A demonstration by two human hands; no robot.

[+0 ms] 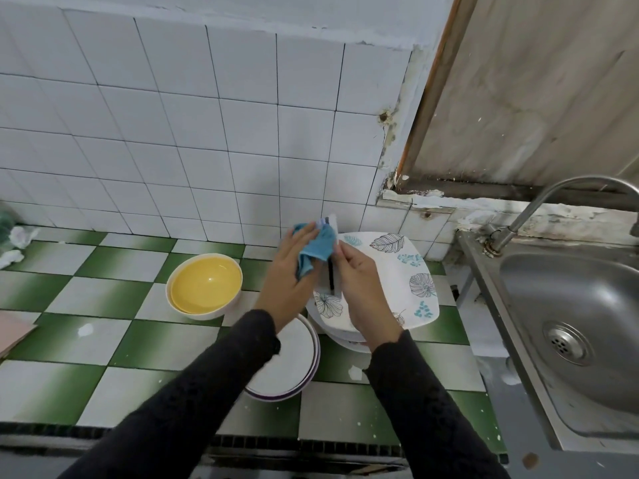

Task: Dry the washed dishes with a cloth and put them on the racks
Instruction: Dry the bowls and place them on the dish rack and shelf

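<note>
My left hand (288, 274) holds a blue cloth (316, 250) against a white dish with a dark rim (331, 267), which stands on edge between both hands. My right hand (363, 285) grips that dish from the right side. Under the hands lies a square white plate with leaf prints (397, 271), on top of a stack of other dishes. A round white plate with a purple rim (287, 368) lies partly under my left forearm. A bowl with a yellow inside (204, 285) stands to the left.
The counter (103, 305) has green and white tiles, with a white tiled wall behind. A steel sink (570, 323) with a curved tap (539, 209) is at the right. Crumpled white bits (17, 243) and a pink board edge (14, 330) sit at the far left.
</note>
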